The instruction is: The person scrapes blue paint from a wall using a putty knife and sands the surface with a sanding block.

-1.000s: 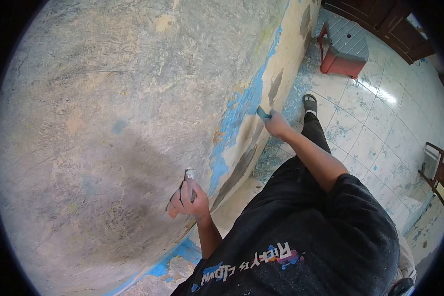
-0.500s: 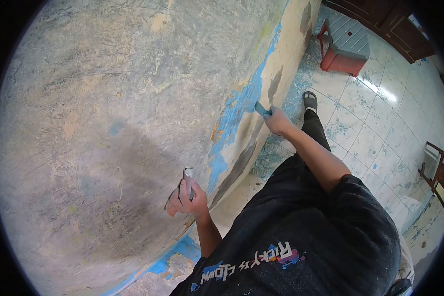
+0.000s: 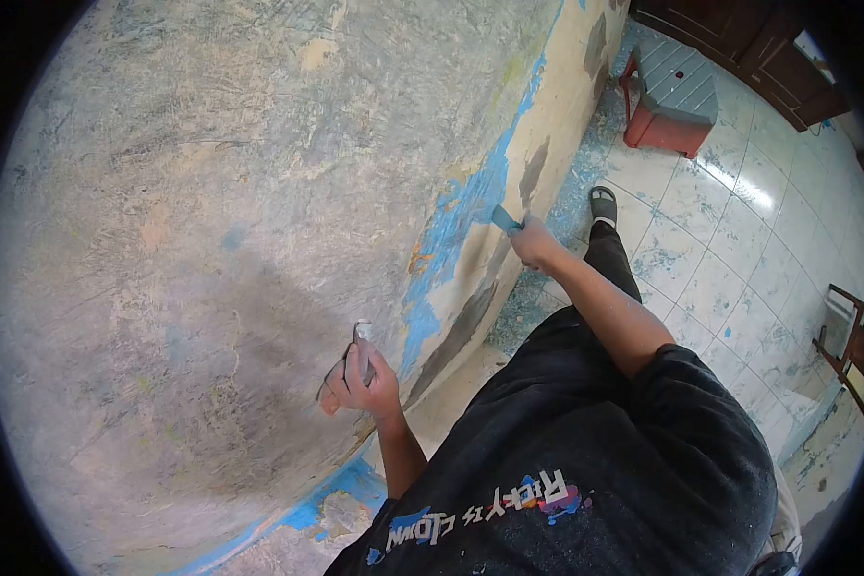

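Observation:
My right hand (image 3: 537,246) is closed around the handle of a scraper with a flat teal blade (image 3: 505,220). The blade's edge is at the wall (image 3: 211,144), where a strip of blue paint (image 3: 465,216) meets the cream, bare surface. Lower on the left, my left hand (image 3: 366,382) grips a small, dusty grey object (image 3: 362,333) with a whitish tip, held just in front of the wall. Most of that object is hidden by the fingers, and I cannot tell its kind.
Flakes of paint litter the white floor tiles (image 3: 686,226) along the wall's foot. A red and grey step stool (image 3: 677,86) stands ahead, near dark wooden cabinets (image 3: 739,43). A wooden chair (image 3: 840,331) is at the right edge. One sandalled foot (image 3: 603,204) is beside the wall.
My right hand and the scraper have shifted slightly left and down along the blue strip. My left hand has moved slightly left and up, still gripping the grey object.

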Available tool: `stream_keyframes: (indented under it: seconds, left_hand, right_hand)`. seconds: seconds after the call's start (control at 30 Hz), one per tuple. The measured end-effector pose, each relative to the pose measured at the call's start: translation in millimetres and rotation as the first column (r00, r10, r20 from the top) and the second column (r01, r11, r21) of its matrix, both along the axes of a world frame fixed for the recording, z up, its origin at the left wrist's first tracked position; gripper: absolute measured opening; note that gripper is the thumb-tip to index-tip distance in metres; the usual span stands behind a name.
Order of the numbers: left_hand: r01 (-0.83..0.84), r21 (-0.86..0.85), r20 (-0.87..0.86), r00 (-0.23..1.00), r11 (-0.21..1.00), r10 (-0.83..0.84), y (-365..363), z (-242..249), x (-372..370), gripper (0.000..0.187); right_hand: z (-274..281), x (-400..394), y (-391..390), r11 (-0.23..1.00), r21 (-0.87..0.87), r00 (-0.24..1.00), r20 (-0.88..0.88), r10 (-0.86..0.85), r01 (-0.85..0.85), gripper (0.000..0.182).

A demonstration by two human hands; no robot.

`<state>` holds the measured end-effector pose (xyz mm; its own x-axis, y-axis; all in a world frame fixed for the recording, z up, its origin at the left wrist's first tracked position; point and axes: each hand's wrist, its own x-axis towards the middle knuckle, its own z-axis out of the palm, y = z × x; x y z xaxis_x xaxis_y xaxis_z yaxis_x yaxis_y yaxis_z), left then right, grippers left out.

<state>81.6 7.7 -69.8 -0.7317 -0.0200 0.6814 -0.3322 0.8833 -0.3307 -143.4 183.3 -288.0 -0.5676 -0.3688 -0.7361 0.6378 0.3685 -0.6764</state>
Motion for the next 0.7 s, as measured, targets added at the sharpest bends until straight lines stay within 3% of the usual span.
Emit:
stream_keyframes:
  seconds: [0.07,0.17,0.27,0.37,0.57,0.7]
  left_hand:
    - [-0.003,0.005,0.010,1.000,1.000,0.003,-1,0,1,0.028]
    - [0.003,0.042,-0.032,0.999,0.999,-0.001,-6,-7,4,0.025]
    - [0.009,-0.004,-0.048,0.999,1.000,-0.009,-3,-2,-6,0.026]
    - [-0.013,0.000,-0.037,0.999,1.000,0.013,-3,-5,0,0.027]
    - [0.006,0.063,-0.051,0.999,0.998,-0.003,-7,-11,2,0.024]
    - [-0.008,0.059,-0.065,0.998,0.998,0.012,-5,-6,2,0.022]
  right_hand:
    - [-9,7,-7,0.999,0.011,0.999,0.010,-0.044,0.044,0.030]
    - [-26,-6,-9,0.999,0.035,0.998,0.068,0.018,-0.020,0.032]
    - [-5,0,-5,1.000,0.005,0.999,-0.050,-0.015,0.015,0.034]
    - [10,-1,0,0.998,0.025,0.997,-0.056,0.056,-0.055,0.032]
    - [-6,2,8,0.998,-0.064,1.000,-0.011,0.026,-0.027,0.030]
    - [-7,3,0,1.000,-0.020,0.999,0.040,-0.020,0.021,0.031]
